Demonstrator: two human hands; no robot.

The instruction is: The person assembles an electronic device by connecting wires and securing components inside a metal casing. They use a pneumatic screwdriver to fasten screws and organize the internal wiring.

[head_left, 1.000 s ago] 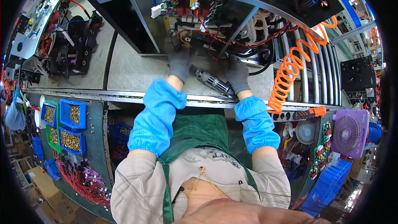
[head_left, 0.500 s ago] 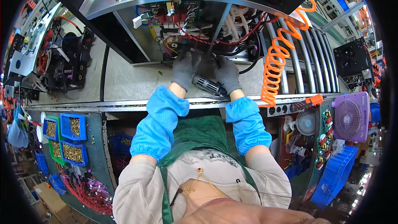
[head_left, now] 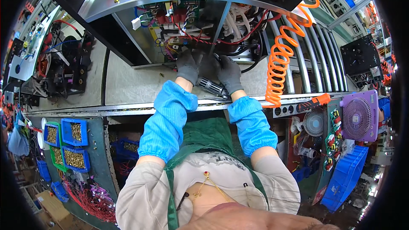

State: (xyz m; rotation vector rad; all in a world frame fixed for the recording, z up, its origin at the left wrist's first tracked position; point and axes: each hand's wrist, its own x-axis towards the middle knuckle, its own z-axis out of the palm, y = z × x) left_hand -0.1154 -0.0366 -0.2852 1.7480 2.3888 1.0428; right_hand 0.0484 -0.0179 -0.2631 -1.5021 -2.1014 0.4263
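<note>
In front of me stands an open metal equipment housing (head_left: 145,49) with a circuit board (head_left: 187,15), white sleeved wires (head_left: 238,25) and red and black leads inside. My left hand (head_left: 188,67), in a grey glove, reaches to the housing's lower front opening, its fingers bent around something dark. Close to its right, my right hand (head_left: 230,74), gloved too, has curled fingers at the same dark spot near a black cable (head_left: 254,66). What lies between the fingertips is too dark to make out. A black-and-silver handheld power tool (head_left: 211,87) rests on the bench between my wrists.
An orange coiled air hose (head_left: 277,70) hangs at the right over metal rollers (head_left: 313,59). Another opened unit (head_left: 66,61) stands at the left. Blue bins of brass fasteners (head_left: 75,132) sit lower left. An orange-handled tool (head_left: 313,102) lies along the bench edge, near a purple fan (head_left: 360,117).
The whole view has shifted slightly. Both hands stay at the opening; my right hand has edged a little closer to the left one.
</note>
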